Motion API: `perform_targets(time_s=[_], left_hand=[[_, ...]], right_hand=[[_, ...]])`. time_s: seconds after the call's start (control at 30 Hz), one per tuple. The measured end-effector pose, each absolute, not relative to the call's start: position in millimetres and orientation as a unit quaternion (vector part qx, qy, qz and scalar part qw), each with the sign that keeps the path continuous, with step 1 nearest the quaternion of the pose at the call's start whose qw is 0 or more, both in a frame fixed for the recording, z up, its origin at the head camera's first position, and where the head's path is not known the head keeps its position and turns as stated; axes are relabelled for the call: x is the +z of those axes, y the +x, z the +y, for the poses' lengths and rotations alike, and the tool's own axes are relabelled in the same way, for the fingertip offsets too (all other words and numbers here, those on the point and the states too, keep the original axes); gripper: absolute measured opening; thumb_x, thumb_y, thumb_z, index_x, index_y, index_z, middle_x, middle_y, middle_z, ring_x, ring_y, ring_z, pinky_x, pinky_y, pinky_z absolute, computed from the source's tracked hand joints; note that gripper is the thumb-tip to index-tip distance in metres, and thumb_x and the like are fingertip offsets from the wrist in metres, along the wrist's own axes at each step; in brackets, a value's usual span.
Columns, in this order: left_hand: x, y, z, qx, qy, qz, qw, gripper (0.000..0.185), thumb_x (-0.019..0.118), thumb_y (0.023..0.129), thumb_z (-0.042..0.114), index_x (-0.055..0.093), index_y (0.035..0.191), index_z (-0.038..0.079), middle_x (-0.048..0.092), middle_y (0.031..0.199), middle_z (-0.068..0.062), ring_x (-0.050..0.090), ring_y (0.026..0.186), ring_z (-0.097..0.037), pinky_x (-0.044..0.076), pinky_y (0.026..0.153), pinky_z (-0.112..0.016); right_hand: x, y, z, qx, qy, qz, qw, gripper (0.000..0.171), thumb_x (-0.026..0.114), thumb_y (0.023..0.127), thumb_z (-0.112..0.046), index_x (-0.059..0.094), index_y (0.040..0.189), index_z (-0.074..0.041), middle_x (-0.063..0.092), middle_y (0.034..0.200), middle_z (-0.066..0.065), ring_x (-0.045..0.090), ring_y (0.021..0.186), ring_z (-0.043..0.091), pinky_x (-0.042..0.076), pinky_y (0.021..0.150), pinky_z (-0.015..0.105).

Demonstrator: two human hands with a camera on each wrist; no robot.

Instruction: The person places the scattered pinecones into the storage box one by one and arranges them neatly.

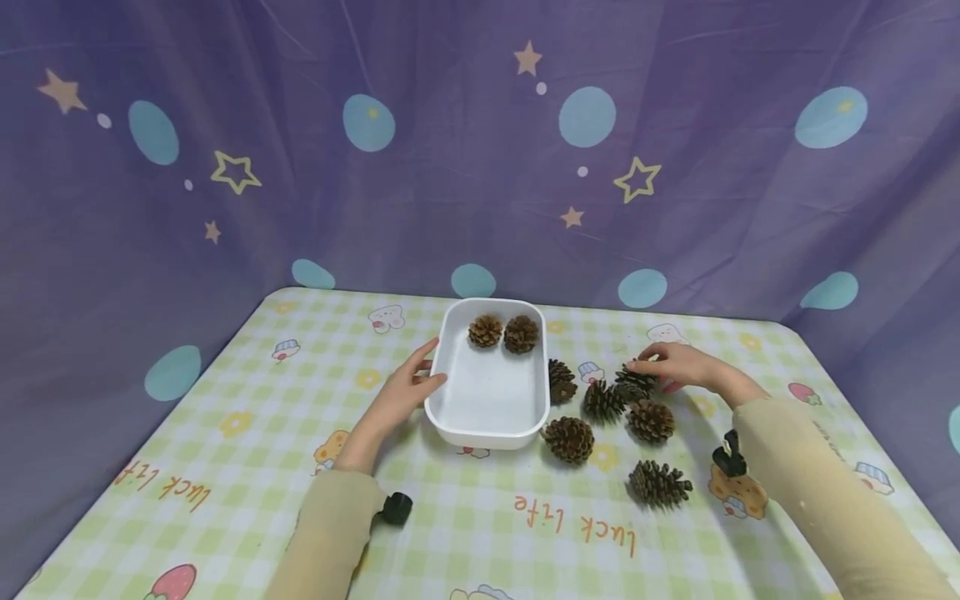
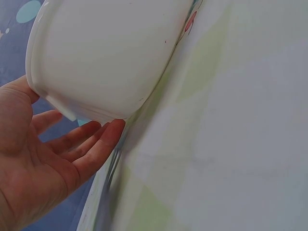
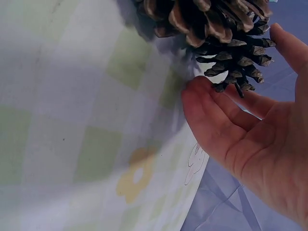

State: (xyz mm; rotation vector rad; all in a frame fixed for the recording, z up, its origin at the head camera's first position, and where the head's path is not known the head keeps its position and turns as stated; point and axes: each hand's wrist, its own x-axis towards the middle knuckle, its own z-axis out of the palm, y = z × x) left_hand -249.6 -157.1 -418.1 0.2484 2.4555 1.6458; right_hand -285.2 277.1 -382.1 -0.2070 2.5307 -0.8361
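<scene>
While both sleeves reach in from the near edge of the checked tablecloth [image 1: 247,417], the closest loose pine cone [image 1: 658,484] lies alone on its side, well ahead of the right forearm. Farther in, a rounder cone [image 1: 569,439] sits just beside the near right corner of the white tray [image 1: 487,421], with three more cones clustered behind it.

The left hand [image 1: 405,387] rests against the tray's left wall, fingers nearly straight and spread, steadying rather than gripping; the left wrist view shows its fingertips [image 2: 113,130] touching the underside of the rim. The right hand [image 1: 678,364] is cupped loosely around the farthest dark cone [image 1: 637,379], thumb and fingers on either side of its scales but not visibly closed; the right wrist view shows the palm open, with that cone [image 3: 236,62] between thumb and fingers. I cannot tell whether it is lifted off the cloth.

Two cones [image 1: 503,332] already lie at the far end of the tray, side by side and touching.

As I judge it, the spiky, uneven scales could let the cone slip or roll from so light a grasp, and a sweeping wrist might knock the neighbouring cones. A push from the left hand could also slide the tray into the cone touching its right wall.
</scene>
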Motion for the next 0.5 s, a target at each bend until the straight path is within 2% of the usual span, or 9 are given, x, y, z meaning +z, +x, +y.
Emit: perform_targets(time_s=[0.23, 0.5], left_hand=[[-417.5, -249.2, -156.9, 0.555, 0.080, 0.823, 0.090, 0.061, 0.054, 0.092, 0.028, 0.022, 0.144, 0.034, 0.044, 0.133, -0.012, 0.056, 0.106, -0.029, 0.054, 0.080, -0.035], [-419.0, -248.0, -157.2, 0.558, 0.079, 0.822, 0.086, 0.062, 0.054, 0.091, 0.028, 0.022, 0.144, 0.033, 0.045, 0.132, -0.012, 0.056, 0.105, -0.028, 0.054, 0.079, -0.034]], right_hand=[[-383.7, -283.6, 276.5, -0.316, -0.085, 0.918, 0.222, 0.071, 0.053, 0.086, -0.051, 0.041, 0.130, 0.003, 0.051, 0.119, 0.027, 0.062, 0.084, 0.020, 0.056, 0.071, 0.036], [-379.4, -283.5, 274.8, -0.343, -0.110, 0.910, 0.205, 0.062, 0.060, 0.085, -0.040, 0.046, 0.125, 0.006, 0.056, 0.108, 0.021, 0.061, 0.082, 0.020, 0.057, 0.071, 0.036]])
